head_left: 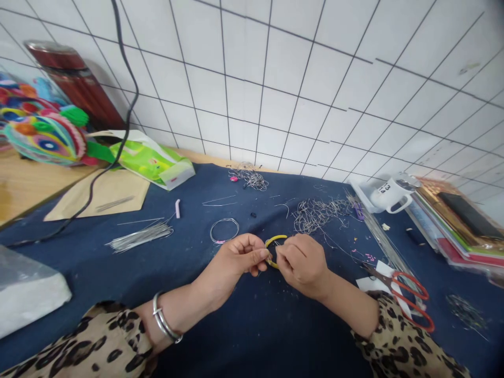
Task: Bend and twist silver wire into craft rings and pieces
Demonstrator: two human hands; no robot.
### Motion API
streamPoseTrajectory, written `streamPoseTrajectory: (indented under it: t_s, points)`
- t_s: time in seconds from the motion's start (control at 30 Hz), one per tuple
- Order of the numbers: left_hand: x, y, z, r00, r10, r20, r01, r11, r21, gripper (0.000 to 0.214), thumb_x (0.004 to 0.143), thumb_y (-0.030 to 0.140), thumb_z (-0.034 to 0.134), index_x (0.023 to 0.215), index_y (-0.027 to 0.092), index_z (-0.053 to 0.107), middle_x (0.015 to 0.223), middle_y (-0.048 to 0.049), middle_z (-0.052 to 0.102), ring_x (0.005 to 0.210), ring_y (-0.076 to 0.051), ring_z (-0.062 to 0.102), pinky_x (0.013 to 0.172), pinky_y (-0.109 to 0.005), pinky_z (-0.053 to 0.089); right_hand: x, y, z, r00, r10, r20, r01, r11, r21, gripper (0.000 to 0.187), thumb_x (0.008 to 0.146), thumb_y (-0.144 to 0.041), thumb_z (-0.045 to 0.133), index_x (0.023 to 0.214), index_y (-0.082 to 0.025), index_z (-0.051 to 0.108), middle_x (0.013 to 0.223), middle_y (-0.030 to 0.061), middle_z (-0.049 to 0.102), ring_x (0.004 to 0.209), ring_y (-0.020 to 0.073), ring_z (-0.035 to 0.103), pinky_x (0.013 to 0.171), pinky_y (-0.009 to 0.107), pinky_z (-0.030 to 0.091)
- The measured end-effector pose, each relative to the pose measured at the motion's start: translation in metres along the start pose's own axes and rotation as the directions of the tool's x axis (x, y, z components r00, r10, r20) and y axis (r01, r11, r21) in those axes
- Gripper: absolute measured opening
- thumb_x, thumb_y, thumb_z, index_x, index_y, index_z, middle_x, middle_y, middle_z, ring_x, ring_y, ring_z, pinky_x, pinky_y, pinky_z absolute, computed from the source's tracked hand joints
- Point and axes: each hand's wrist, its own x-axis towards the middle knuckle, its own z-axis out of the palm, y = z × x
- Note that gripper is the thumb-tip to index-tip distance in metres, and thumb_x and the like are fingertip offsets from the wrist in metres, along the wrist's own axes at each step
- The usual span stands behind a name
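Near the middle of the dark blue cloth, my left hand (246,255) has thumb and fingertips pinched together on what looks like a thin wire, mostly hidden by the fingers. Close on its right, my right hand (302,262) is closed around small pliers with yellow handles (276,239). The handles spread toward my right fist, and their narrow end lies at my left fingertips; the jaws are hidden. Beyond my left hand lies a round wire loop (224,231) with some pink on its near side. A tangle of loose wire (318,214) lies beyond my right hand.
Left are a bundle of straight wires (142,236), a green bag (151,163) and a black cable (132,105). Orange-handled scissors (413,296), a white mug (391,194) and stacked books (460,220) are right. The tiled wall (244,79) borders the back.
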Motion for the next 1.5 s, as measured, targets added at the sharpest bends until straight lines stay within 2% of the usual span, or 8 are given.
streamPoseTrajectory:
  t_s: [0.23,0.43,0.6,0.7,0.8,1.0,1.23,1.5]
  points:
    - [-0.001,0.001,-0.005,0.999,-0.038,0.012,0.039,0.998,-0.041,0.023,0.07,0.029,0.069,0.087,0.015,0.06,0.07,-0.0011,0.061,0.06,-0.01,0.056,0.053,-0.02,0.04,0.003,0.001,-0.005,0.986,-0.161,-0.048,0.16,0.987,-0.03,0.013,0.082,-0.013,0.053,0.093,-0.019,0.053,0.076,0.0036,0.061,0.072,0.0148,0.055,0.064,0.03,0.043]
    - [-0.001,0.001,-0.009,0.999,-0.025,0.049,0.027,0.999,-0.027,0.02,0.073,0.03,0.067,0.086,0.015,0.063,0.072,-0.0016,0.063,0.061,-0.01,0.055,0.055,-0.02,0.04,0.005,0.005,-0.012,0.927,-0.375,0.025,0.375,0.918,-0.126,0.013,0.081,-0.014,0.054,0.093,-0.018,0.057,0.083,0.0053,0.063,0.079,0.0182,0.057,0.066,0.034,0.044]
    - [-0.002,0.002,-0.009,0.997,-0.011,0.082,0.014,0.999,-0.036,0.016,0.074,0.029,0.065,0.081,0.015,0.063,0.073,-0.0011,0.062,0.062,-0.01,0.054,0.057,-0.021,0.041,0.003,0.007,-0.009,0.913,-0.403,0.056,0.407,0.906,-0.117,0.011,0.082,-0.015,0.053,0.091,-0.02,0.057,0.084,0.0042,0.062,0.08,0.0176,0.057,0.067,0.034,0.044]
    - [-0.002,0.002,-0.01,0.996,0.011,0.087,-0.009,1.0,-0.025,0.014,0.076,0.029,0.064,0.079,0.015,0.062,0.071,-0.0006,0.061,0.062,-0.01,0.053,0.058,-0.021,0.041,0.003,0.004,-0.005,0.959,-0.282,-0.031,0.282,0.959,0.016,0.015,0.079,-0.015,0.055,0.092,-0.02,0.055,0.081,0.0034,0.061,0.078,0.0172,0.056,0.068,0.033,0.045]
    - [-0.001,0.002,-0.011,0.996,0.026,0.085,-0.027,1.0,0.007,0.014,0.077,0.029,0.062,0.079,0.015,0.061,0.072,-0.0008,0.061,0.063,-0.01,0.053,0.058,-0.022,0.041,0.007,-0.001,-0.006,0.995,-0.003,-0.101,0.03,0.962,0.273,0.017,0.076,-0.015,0.055,0.093,-0.02,0.054,0.085,0.0048,0.059,0.08,0.0171,0.056,0.071,0.034,0.046]
    - [0.001,0.0,-0.012,0.995,0.024,0.093,-0.031,0.997,0.068,0.015,0.078,0.03,0.061,0.08,0.015,0.06,0.074,-0.0015,0.061,0.064,-0.01,0.052,0.06,-0.022,0.041,0.018,-0.001,-0.011,0.907,0.407,0.107,-0.392,0.726,0.565,0.01,0.084,-0.016,0.046,0.085,-0.019,0.056,0.086,0.0044,0.056,0.081,0.015,0.054,0.073,0.03,0.045]
    - [0.003,-0.002,-0.013,0.993,0.022,0.115,-0.033,0.995,0.098,0.014,0.08,0.029,0.058,0.083,0.015,0.06,0.075,-0.0015,0.061,0.066,-0.011,0.053,0.061,-0.023,0.041,0.02,0.003,-0.011,0.825,0.369,0.427,-0.564,0.541,0.624,0.018,0.088,-0.02,0.044,0.088,-0.018,0.061,0.087,0.0024,0.06,0.083,0.0126,0.056,0.078,0.027,0.042]
    - [-0.001,0.002,-0.012,0.992,0.064,0.107,-0.084,0.979,0.188,0.016,0.079,0.029,0.059,0.078,0.013,0.059,0.069,0.0006,0.057,0.061,-0.009,0.049,0.061,-0.023,0.04,0.016,0.002,-0.007,0.831,0.318,0.457,-0.556,0.508,0.658,0.014,0.083,-0.023,0.054,0.091,-0.017,0.063,0.086,0.0029,0.06,0.079,0.0128,0.056,0.073,0.026,0.044]
